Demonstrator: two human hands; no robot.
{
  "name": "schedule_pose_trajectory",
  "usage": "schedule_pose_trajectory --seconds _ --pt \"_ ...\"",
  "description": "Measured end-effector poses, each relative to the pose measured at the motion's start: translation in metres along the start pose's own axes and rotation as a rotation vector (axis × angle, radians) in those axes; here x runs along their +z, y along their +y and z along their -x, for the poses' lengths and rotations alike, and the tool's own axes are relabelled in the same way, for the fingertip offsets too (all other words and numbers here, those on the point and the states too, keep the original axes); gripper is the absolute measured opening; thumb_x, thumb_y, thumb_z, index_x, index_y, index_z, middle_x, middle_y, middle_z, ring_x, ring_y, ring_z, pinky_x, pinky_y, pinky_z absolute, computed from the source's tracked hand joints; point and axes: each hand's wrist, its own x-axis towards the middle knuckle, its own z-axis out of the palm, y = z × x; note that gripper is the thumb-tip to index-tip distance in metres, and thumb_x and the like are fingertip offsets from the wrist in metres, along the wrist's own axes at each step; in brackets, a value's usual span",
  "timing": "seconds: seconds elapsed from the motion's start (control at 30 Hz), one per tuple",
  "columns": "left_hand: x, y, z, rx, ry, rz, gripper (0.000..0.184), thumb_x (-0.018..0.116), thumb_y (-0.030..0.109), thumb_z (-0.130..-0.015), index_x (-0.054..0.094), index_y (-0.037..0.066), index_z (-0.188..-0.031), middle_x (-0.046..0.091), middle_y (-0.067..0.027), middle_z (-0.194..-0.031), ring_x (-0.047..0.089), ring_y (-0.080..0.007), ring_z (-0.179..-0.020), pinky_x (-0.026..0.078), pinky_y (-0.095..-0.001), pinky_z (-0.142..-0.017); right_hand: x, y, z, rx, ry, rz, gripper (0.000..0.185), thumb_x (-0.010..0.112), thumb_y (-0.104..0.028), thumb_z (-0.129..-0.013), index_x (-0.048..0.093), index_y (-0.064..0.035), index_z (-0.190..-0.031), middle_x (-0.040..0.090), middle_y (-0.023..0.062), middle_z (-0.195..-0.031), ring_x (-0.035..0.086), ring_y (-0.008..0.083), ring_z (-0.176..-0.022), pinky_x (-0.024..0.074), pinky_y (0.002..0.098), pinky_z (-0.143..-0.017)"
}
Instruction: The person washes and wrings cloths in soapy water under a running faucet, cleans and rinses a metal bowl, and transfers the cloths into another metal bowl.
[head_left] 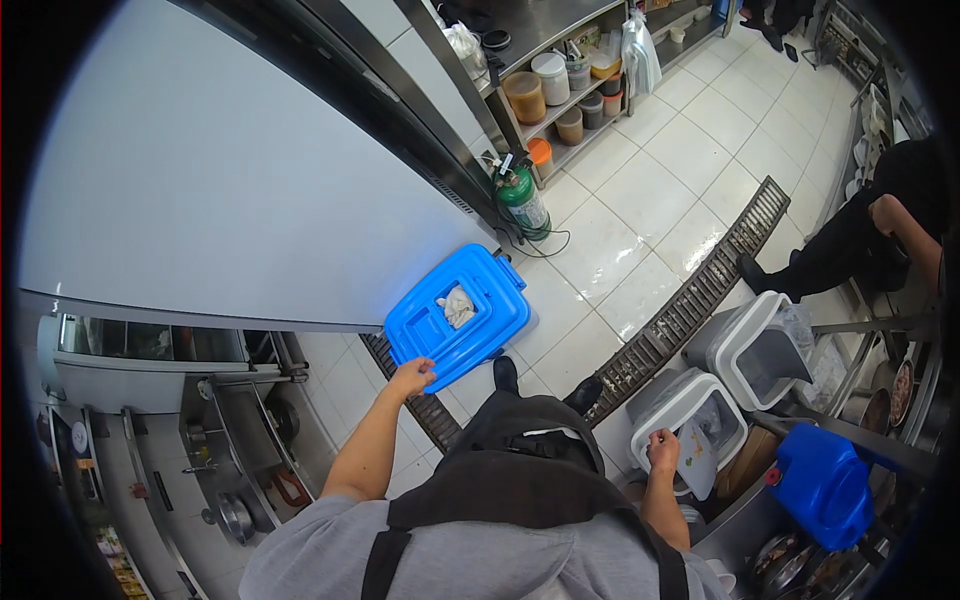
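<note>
Bright light, wide fisheye view.
We note glare on the floor tiles (640,200), bent edges, black corners.

The blue rectangular lidded plastic bin (490,340) stands forward left on the white tiled floor (640,180). The crumpled white cloth (456,307) rests on top of the bin. The green metal cylinder (522,203) stands beyond it, beside the steel shelving unit (545,20). The slotted metal floor grating (735,250) runs between the bin and two open white rectangular plastic tubs (647,408) at right. The blue plastic jerrycan (823,485) lies right of the nearer tub.
</note>
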Motion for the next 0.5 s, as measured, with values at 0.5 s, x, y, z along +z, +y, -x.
schedule_pose_trajectory --seconds 0.5 --pt "0.015 -0.077 0.025 -0.362 -0.091 0.053 0.040 0.065 0.016 -0.073 0.053 0.007 -0.110 0.062 -0.0068 -0.094 0.062 -0.0164 -0.074 0.055 -0.0378 -0.061 0.006 -0.015 -0.014 0.087 -0.064 0.080 0.016 0.060 -0.017 -0.076 0.063 -0.0009 -0.075 0.062 0.0223 -0.077 0.060 0.0394 -0.077 0.0461 0.0432 -0.071"
